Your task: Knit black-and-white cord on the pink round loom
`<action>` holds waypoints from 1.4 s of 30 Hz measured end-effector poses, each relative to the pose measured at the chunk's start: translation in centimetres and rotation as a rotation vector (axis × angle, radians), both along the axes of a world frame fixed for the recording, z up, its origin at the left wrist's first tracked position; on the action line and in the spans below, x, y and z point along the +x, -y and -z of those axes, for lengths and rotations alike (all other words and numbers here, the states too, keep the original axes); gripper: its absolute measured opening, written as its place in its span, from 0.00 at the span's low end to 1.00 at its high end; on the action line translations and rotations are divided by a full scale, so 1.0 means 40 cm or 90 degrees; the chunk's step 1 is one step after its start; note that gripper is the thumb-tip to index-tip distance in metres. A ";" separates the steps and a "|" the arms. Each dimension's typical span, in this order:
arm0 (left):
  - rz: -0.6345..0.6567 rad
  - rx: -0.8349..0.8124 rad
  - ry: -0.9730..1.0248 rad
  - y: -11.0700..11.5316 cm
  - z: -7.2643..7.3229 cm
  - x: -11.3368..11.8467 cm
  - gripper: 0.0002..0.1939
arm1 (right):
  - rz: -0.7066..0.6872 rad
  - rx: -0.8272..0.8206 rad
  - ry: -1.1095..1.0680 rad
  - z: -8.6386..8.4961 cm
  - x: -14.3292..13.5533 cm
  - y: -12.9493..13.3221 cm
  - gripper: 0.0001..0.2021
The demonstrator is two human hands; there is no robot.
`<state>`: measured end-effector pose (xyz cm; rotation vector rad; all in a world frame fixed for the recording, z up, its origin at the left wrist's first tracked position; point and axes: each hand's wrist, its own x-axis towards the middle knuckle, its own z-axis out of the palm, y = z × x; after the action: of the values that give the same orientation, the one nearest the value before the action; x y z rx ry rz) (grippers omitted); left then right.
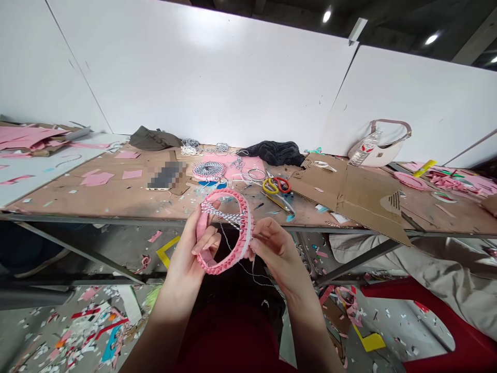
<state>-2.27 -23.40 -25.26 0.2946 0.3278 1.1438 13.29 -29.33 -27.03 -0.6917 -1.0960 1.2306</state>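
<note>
My left hand point(200, 243) grips the left side of a pink ring point(244, 233) with a pleated, ruffled edge, held up in front of the table. Black-and-white cord point(225, 215) runs in several strands across its upper part. A white strip lies along the ring's right side. There my right hand point(274, 251) is closed, thumb and fingers pinched at the ring's edge; a thin cord hangs below these fingers, and I cannot tell exactly what they pinch. Beyond the ring lie scissors with yellow handles point(271, 186) and scissors with red handles point(283, 185).
Behind lie a coiled cord piece point(208, 170), a phone point(165, 176), a dark cloth point(277, 152) and a cap point(154, 139). Flattened cardboard point(349, 191) overhangs the front edge at right, near a handbag point(382, 150). A person's legs show at right. Paper scraps litter the floor.
</note>
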 end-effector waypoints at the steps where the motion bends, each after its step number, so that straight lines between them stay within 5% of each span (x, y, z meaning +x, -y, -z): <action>1: -0.019 0.009 -0.020 0.005 -0.004 0.000 0.18 | 0.002 0.001 -0.005 0.000 0.001 0.000 0.10; 12: -0.324 0.177 -0.242 0.065 -0.030 0.008 0.10 | 0.119 -0.027 0.016 0.031 0.023 0.002 0.04; 24: -0.404 0.293 -0.389 0.052 0.008 0.008 0.18 | 0.163 -0.021 0.088 0.004 0.004 -0.006 0.08; 27: -0.392 0.393 -0.564 0.048 0.021 -0.012 0.25 | 0.180 -0.078 0.017 0.026 0.005 -0.026 0.09; 30: -0.564 0.516 -0.860 0.067 0.031 -0.026 0.39 | 0.211 -0.116 -0.030 0.042 0.006 -0.043 0.10; 32: -0.626 0.627 -0.952 0.083 0.035 -0.026 0.39 | 0.240 -0.104 -0.030 0.044 0.003 -0.047 0.10; 37: -0.390 0.848 -1.024 0.087 0.041 -0.008 0.16 | 0.290 -0.016 -0.008 0.027 -0.020 -0.032 0.07; 42: -0.397 0.827 -1.070 0.082 0.037 0.002 0.10 | 0.297 0.036 0.008 0.016 -0.041 -0.020 0.06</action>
<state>-2.18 -26.69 -26.75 2.4812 1.1467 1.3166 11.64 -28.51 -27.66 -0.8544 -0.9085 0.7942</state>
